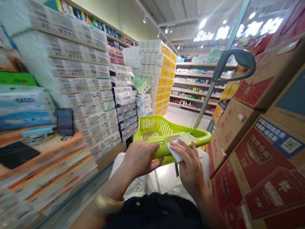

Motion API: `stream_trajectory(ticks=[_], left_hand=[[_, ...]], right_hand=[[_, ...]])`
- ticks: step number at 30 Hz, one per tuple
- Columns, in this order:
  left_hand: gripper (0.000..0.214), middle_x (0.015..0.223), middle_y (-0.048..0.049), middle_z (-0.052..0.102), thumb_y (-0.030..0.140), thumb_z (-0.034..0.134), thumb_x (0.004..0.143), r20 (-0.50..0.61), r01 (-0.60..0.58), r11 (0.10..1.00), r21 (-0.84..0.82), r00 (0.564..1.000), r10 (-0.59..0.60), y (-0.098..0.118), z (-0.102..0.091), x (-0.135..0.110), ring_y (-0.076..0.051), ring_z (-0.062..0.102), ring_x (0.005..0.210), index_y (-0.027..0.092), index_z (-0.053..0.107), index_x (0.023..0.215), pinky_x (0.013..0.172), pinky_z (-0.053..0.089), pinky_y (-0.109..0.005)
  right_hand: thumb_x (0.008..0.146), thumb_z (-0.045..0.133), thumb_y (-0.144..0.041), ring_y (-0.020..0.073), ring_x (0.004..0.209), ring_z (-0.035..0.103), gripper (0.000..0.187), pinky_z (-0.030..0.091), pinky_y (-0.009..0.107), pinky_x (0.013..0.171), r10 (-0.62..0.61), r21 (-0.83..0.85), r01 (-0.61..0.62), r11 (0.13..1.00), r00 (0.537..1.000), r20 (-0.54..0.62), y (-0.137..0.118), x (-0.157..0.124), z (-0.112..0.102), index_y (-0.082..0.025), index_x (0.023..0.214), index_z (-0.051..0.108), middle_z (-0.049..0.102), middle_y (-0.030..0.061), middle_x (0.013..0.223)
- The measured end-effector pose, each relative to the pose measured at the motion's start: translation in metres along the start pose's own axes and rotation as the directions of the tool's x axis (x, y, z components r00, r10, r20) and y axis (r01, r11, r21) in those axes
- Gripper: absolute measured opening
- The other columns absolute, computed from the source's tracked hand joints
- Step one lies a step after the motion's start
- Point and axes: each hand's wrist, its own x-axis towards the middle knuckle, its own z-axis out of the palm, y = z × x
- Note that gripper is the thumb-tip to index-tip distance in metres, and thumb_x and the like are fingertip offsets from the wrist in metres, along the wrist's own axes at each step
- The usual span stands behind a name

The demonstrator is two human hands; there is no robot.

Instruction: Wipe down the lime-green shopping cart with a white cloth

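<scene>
Dark top (152, 213) at the bottom of my view, then my lime plastic basket (202, 136) just past my hands: light, stiff, easiest held by the rim. My left hand (140, 158) is curled around that rim; my right hand (190, 163), half-closed, pinches a white slip (173, 152) beside what looks like a phone (179, 138). Toilet paper stacks (78, 73) left, cartons (259, 165) right.

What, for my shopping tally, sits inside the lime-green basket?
The far side of the lime-green plastic basket shows only its perforated floor and walls. Its rim, the left hand and the right hand hide whatever lies on the near side.
</scene>
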Motion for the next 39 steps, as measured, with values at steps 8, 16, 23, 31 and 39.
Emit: stream_trajectory(ticks=[8,16,23,31,39], left_hand=[[0.033,0.077,-0.0061,0.073,0.054,0.053,0.083,-0.004,0.007,1.0,0.003,1.0,-0.007,0.0,0.001,0.0,-0.026,0.069,0.073,0.024,0.066,0.086,0.06,0.043,-0.032],[0.033,0.077,-0.0064,0.073,0.053,0.052,0.084,0.002,-0.001,1.0,0.012,1.0,0.001,0.0,0.0,0.0,-0.027,0.069,0.073,0.024,0.066,0.089,0.06,0.043,-0.033],[0.033,0.077,-0.0062,0.073,0.054,0.051,0.084,0.004,0.005,1.0,0.014,1.0,-0.005,0.002,-0.001,0.0,-0.028,0.069,0.073,0.024,0.065,0.087,0.059,0.043,-0.034],[0.032,0.078,-0.0069,0.073,0.052,0.053,0.083,0.005,-0.007,1.0,0.01,1.0,0.007,0.001,-0.001,0.001,-0.027,0.069,0.073,0.023,0.066,0.089,0.061,0.044,-0.033],[0.032,0.076,-0.0066,0.072,0.052,0.053,0.084,0.003,-0.014,1.0,0.008,1.0,0.014,0.002,-0.003,0.001,-0.026,0.068,0.072,0.023,0.066,0.086,0.06,0.043,-0.032]], right_hand=[[0.089,0.043,-0.009,0.0262,0.121,0.063,0.037,0.03,0.054,0.112,0.178,-0.08,-0.194,0.978,0.968,-0.178,0.036,-0.001,-0.015,-0.024,0.112,0.068,0.074,0.0065,0.116],[0.087,0.041,-0.005,0.0223,0.126,0.059,0.043,0.027,0.05,0.117,0.05,0.007,-0.049,0.999,0.996,-0.068,0.01,-0.002,-0.004,-0.025,0.115,0.067,0.073,0.004,0.119],[0.088,0.041,-0.007,0.025,0.125,0.06,0.041,0.036,0.053,0.113,0.129,-0.016,-0.133,0.991,0.978,-0.164,0.022,-0.001,-0.007,-0.022,0.116,0.067,0.072,0.0081,0.118],[0.087,0.039,-0.002,0.0221,0.126,0.059,0.047,0.041,0.048,0.113,0.014,0.047,-0.01,0.999,0.994,-0.105,0.005,-0.003,0.002,-0.023,0.119,0.066,0.071,0.0066,0.122],[0.087,0.04,-0.004,0.0237,0.126,0.059,0.044,0.037,0.052,0.115,0.08,0.026,-0.077,0.997,0.987,-0.14,0.012,-0.004,-0.003,-0.022,0.118,0.066,0.071,0.0074,0.121]])
